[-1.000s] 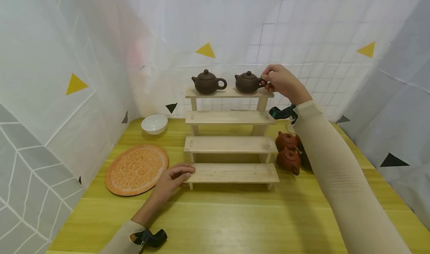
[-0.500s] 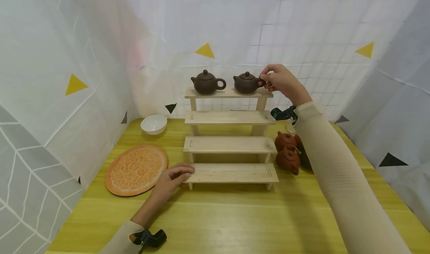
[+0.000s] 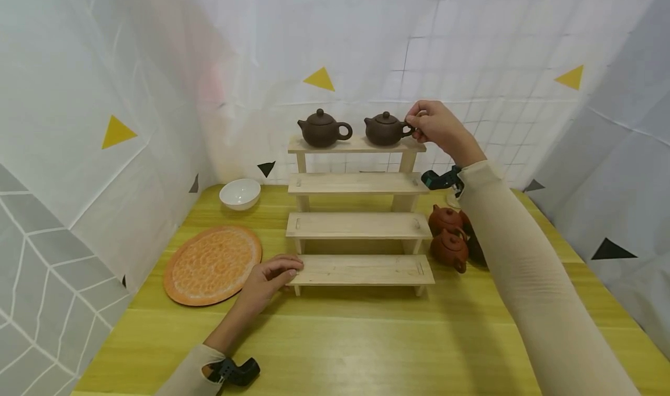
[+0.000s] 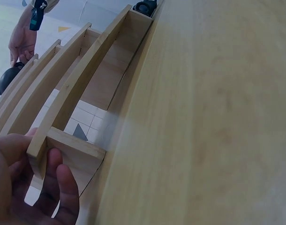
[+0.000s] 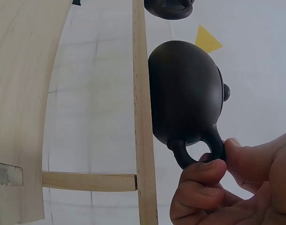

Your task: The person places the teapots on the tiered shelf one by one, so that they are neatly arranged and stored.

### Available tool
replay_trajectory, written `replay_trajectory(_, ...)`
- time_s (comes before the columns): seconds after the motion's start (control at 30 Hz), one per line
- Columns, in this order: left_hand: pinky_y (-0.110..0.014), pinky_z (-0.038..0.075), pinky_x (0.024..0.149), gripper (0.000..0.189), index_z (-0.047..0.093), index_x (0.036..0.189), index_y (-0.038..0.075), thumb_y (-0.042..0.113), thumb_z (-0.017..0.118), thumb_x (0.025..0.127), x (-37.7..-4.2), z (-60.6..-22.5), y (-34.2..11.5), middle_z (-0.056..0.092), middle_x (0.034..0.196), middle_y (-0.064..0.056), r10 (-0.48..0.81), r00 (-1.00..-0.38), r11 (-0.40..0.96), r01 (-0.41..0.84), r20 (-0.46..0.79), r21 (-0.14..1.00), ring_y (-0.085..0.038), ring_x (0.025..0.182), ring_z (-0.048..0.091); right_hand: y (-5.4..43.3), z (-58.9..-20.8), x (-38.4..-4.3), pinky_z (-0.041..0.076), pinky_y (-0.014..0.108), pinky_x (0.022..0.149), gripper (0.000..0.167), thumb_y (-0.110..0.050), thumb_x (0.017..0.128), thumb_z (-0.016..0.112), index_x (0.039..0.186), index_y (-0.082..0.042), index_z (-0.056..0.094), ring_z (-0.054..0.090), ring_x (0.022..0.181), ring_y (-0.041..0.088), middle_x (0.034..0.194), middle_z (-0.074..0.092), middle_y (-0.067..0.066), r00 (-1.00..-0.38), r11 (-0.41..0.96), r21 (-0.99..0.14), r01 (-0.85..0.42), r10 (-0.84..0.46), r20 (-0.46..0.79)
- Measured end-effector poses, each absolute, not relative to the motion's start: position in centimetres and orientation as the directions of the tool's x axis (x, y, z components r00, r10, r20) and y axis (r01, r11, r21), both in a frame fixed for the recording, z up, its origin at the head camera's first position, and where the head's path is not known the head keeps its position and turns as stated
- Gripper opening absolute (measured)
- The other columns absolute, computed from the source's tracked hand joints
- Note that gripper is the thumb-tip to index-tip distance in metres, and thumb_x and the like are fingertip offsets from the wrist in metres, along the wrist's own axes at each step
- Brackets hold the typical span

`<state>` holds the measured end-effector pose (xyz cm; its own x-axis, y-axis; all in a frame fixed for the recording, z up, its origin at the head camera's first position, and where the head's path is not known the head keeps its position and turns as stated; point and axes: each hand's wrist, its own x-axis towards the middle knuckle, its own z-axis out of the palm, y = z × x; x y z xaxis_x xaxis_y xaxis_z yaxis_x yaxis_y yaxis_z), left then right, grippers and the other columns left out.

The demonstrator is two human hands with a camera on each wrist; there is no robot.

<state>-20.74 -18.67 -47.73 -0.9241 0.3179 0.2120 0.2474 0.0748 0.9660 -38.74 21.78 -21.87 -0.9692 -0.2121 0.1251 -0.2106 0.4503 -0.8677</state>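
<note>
On the top board of a stepped wooden stand (image 3: 361, 271) sit two dark brown teapots, both with spouts to the left. My right hand (image 3: 437, 127) pinches the loop handle of the right-hand teapot (image 3: 384, 131) between thumb and fingers; the right wrist view shows this teapot (image 5: 185, 93) upright against the board. The other brown teapot (image 3: 319, 131) stands to its left. My left hand (image 3: 269, 277) grips the left end of the lowest board, thumb on one side and fingers curled under, as the left wrist view shows at the board end (image 4: 40, 150).
Reddish-brown teapots (image 3: 449, 249) cluster right of the stand, with a darker one partly hidden behind my right sleeve. A white bowl (image 3: 241, 195) and a round orange mat (image 3: 213, 266) lie to the left on the wooden table (image 3: 335, 349). Pale sheeting hangs behind.
The right-hand brown teapot shifts very slightly left, then stays put on the top board with my right hand still at its handle. My left hand keeps its place.
</note>
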Motion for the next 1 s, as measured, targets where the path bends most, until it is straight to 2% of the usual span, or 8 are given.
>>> replay_trajectory(0.47,-0.039,0.058,0.077,0.022,0.077,0.120,0.005,0.016,0.065,0.106,-20.63,-47.74,-18.66,0.064,0.134,-0.010,0.323,-0.918,0.069,0.264,0.229,0.962,-0.023,0.115,0.063,21.43,-21.89,-38.69,0.048,0.029,0.067,0.018,-0.016,0.112,0.047,0.115,0.001,0.052,0.050,0.074,0.018,0.097,0.050,0.013,-0.970,0.462,-0.861,-0.213,-0.205,0.130)
replay_trajectory(0.73,-0.038,0.058,0.076,0.023,0.076,0.121,0.002,0.015,0.065,0.106,-20.72,-47.90,-18.72,0.063,0.134,-0.012,0.326,-0.916,0.065,0.270,0.235,0.961,-0.022,0.114,0.063,21.57,-21.97,-38.72,0.048,0.029,0.067,0.017,-0.016,0.112,0.048,0.114,0.001,0.052,0.050,0.074,0.018,0.096,0.050,0.012,-0.968,0.470,-0.854,-0.222,-0.213,0.134)
replay_trajectory(0.87,-0.037,0.058,0.076,0.023,0.075,0.121,0.001,0.014,0.065,0.106,-20.79,-47.93,-18.69,0.063,0.133,-0.013,0.325,-0.915,0.061,0.271,0.238,0.961,-0.022,0.113,0.063,21.59,-22.11,-38.74,0.048,0.030,0.068,0.018,-0.017,0.111,0.052,0.114,0.000,0.055,0.052,0.077,0.019,0.095,0.054,0.010,-0.969,0.471,-0.851,-0.230,-0.189,0.157)
replay_trajectory(1.0,-0.038,0.058,0.076,0.023,0.076,0.121,0.001,0.014,0.065,0.106,-20.89,-47.94,-18.59,0.063,0.134,-0.014,0.328,-0.915,0.060,0.270,0.237,0.961,-0.023,0.114,0.063,21.83,-22.26,-38.49,0.048,0.030,0.071,0.023,-0.025,0.109,0.059,0.118,-0.004,0.060,0.055,0.084,0.021,0.103,0.059,0.006,-0.978,0.491,-0.846,-0.205,-0.123,0.166)
